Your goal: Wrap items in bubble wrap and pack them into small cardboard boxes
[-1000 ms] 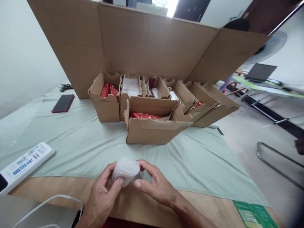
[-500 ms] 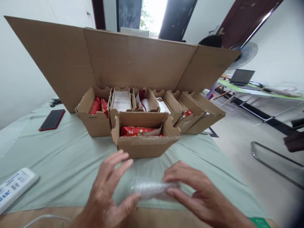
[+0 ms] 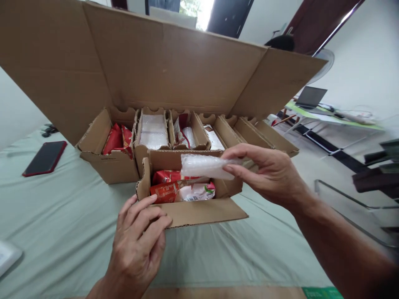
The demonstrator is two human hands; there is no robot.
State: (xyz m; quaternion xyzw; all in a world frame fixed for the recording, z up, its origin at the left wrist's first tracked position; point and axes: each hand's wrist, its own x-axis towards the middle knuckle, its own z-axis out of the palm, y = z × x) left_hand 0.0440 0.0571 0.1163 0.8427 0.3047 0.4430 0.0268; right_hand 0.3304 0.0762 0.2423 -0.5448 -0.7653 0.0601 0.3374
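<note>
My right hand (image 3: pixel 262 174) pinches a bubble-wrapped packet (image 3: pixel 201 166) between thumb and fingers. It hangs over the opening of the front cardboard box (image 3: pixel 205 212), whose near flap is folded down toward me. At that box's left front corner, my left hand (image 3: pixel 140 236) grips the flap, fingers over its edge and thumb mostly hidden. Inside lie a red packet (image 3: pixel 165 193) and a white and pink packet (image 3: pixel 196 192), with more red wrapping behind them.
Behind stands a row of narrow cardboard boxes, including one with red packets (image 3: pixel 114 141) and one with bubble-wrapped items (image 3: pixel 152 135). A tall cardboard panel (image 3: pixel 174 66) rises behind them. A phone (image 3: pixel 45 158) lies left on the green cloth (image 3: pixel 218 253). A laptop (image 3: pixel 311 99) sits far right.
My right hand has carried the bubble-wrapped packet forward and up over the front box. My left hand has moved onto its near flap, which now folds outward, showing more of the contents.
</note>
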